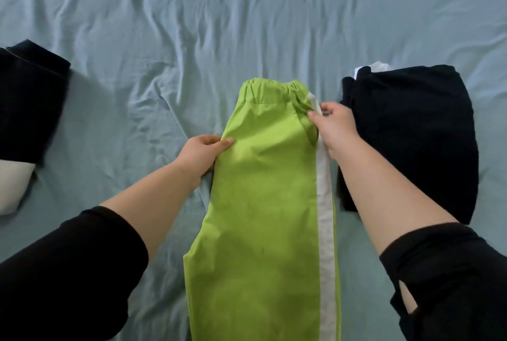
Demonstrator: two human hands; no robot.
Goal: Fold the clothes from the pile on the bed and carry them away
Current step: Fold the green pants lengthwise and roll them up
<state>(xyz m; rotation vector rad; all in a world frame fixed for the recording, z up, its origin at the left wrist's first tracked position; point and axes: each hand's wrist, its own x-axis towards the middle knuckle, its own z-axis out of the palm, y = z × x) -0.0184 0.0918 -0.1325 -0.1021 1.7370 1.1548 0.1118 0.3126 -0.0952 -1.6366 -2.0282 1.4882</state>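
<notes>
green trousers point(260, 203) lie on the bed sheet point(192, 25), from six o'clock to centre, waistband farthest. a dark folded pile point(411, 135) sits at three o'clock, another dark garment point(27, 102) at nine. left hand point(203, 154) pinches the left seam, right hand point(334, 129) pinches the white stripe point(326, 231) near the waist. best to pull both edges taut and square before folding.

Lime-green trousers point(263, 203) lie mid-frame on the blue bed point(192, 25), waistband toward the top. The left grip point(203, 154) pinches their left edge — the right grip point(334, 129) pinches the white stripe point(325, 203) near the waistband. A dark garment point(27, 104) lies at the frame's left edge, a black pile point(411, 135) at right.
</notes>
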